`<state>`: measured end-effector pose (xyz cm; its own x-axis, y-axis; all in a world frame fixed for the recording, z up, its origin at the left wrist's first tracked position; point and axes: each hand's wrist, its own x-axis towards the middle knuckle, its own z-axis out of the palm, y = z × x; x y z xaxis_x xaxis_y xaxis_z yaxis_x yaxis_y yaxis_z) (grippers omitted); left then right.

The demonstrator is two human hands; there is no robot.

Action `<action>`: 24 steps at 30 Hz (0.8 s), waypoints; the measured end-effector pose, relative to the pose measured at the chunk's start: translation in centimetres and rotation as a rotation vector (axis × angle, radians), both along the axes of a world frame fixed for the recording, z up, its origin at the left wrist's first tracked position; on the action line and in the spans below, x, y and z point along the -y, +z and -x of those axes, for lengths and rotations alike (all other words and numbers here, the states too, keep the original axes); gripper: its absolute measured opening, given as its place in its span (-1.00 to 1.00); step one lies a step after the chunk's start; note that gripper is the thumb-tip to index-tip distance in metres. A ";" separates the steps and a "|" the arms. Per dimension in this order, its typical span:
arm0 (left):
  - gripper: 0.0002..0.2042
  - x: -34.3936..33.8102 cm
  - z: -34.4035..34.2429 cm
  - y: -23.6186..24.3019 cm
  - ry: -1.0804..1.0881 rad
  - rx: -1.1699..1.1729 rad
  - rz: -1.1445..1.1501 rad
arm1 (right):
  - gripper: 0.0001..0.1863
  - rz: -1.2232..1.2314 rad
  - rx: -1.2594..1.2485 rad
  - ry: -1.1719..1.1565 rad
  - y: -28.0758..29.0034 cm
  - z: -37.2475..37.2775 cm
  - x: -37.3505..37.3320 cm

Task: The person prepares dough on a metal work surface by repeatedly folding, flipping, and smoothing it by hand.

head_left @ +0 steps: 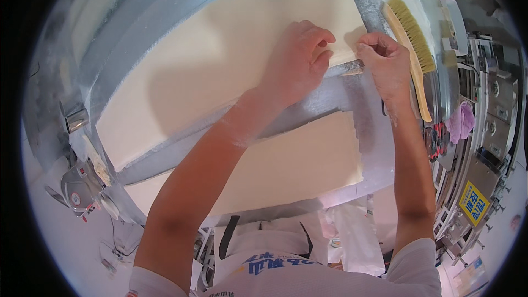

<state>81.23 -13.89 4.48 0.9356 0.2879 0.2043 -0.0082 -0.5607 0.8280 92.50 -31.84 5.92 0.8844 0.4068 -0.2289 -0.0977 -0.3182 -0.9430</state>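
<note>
A large, pale dough sheet point(220, 49) lies across the floured metal worktop. Over its right part hovers my left hand point(300, 58), fingers curled, with a gap between thumb and forefinger and nothing visible in it. My right hand point(388, 60) is pinched at the sheet's near right corner, thumb and forefinger together. Its fingertips cover that bit of edge, so what they hold cannot be made out. A second, narrower dough sheet point(297, 159) lies nearer to me, partly under my left forearm.
On the right of the worktop point(379, 148) rests a long wooden-handled brush point(410, 38) with yellowish bristles. Beyond it are a purple cloth point(461, 121) and metal machinery point(498, 96). A metal cylinder point(76, 120) is at the left edge, above a grey device point(80, 190).
</note>
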 end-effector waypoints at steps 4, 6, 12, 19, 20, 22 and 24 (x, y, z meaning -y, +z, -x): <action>-0.77 1.1 -1.2 0.2 -0.068 0.017 -0.032 | -0.89 -0.126 -0.152 -0.097 1.4 0.7 1.8; -0.73 1.5 -1.7 0.3 -0.086 0.020 -0.085 | -0.90 -0.179 -0.131 -0.080 2.4 1.7 3.5; -0.73 1.9 -2.4 -0.7 -0.057 -0.026 -0.193 | -0.85 -0.020 0.014 -0.284 8.2 11.7 18.3; -0.76 1.9 -3.2 0.8 -0.108 -0.016 -0.289 | -0.80 0.360 -0.203 -0.774 4.7 22.8 42.0; -0.74 1.9 -3.2 0.9 -0.117 -0.008 -0.306 | -0.81 0.381 -0.236 -0.784 3.3 23.5 44.2; -0.71 1.5 -3.1 0.7 -0.133 -0.004 -0.339 | -0.82 0.429 -0.312 -0.796 0.2 24.8 48.0; -0.69 1.8 -3.5 0.8 -0.124 -0.034 -0.289 | -0.83 0.513 -0.388 -0.799 -5.0 27.2 54.3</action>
<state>84.69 -15.72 5.27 0.9677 0.1056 0.2291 -0.0665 -0.7694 0.6353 65.34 -86.14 0.87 0.6821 -0.4958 -0.5375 -0.7272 -0.3824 -0.5701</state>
